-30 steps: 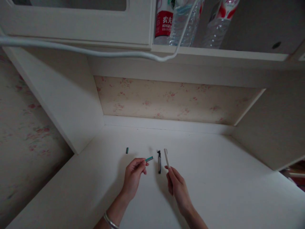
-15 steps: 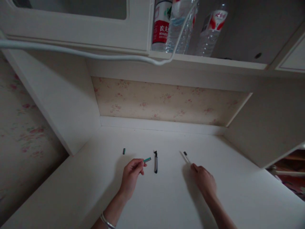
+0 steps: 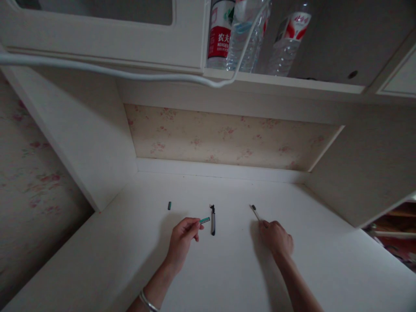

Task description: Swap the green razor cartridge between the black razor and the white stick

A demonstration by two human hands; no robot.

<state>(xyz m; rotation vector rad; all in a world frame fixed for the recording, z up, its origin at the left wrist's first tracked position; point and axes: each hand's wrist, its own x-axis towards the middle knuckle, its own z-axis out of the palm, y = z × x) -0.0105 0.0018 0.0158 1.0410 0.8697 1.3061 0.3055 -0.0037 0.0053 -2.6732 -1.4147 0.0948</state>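
Note:
My left hand (image 3: 183, 236) pinches a small green and black razor cartridge (image 3: 204, 220) between thumb and fingertips, held above the white desktop. Just to its right lies a black and grey razor handle (image 3: 213, 221), roughly upright in view. Farther left on the desktop rests another small green and black cartridge (image 3: 169, 205). My right hand (image 3: 277, 237) is closed around a thin white toothbrush with a dark-bristled head (image 3: 254, 209), which points away from me, low at the surface. The rest of the toothbrush is hidden under the fingers.
The white desktop (image 3: 224, 273) is bounded by side panels and a back ledge (image 3: 208, 167). Overhead, a shelf holds plastic bottles (image 3: 287, 41). A white cable (image 3: 156, 78) hangs across the cabinet front.
My left hand has moved slightly right with the cartridge, closer to the razor handle. The toothbrush in my right hand has turned a little, its head now at a different angle.

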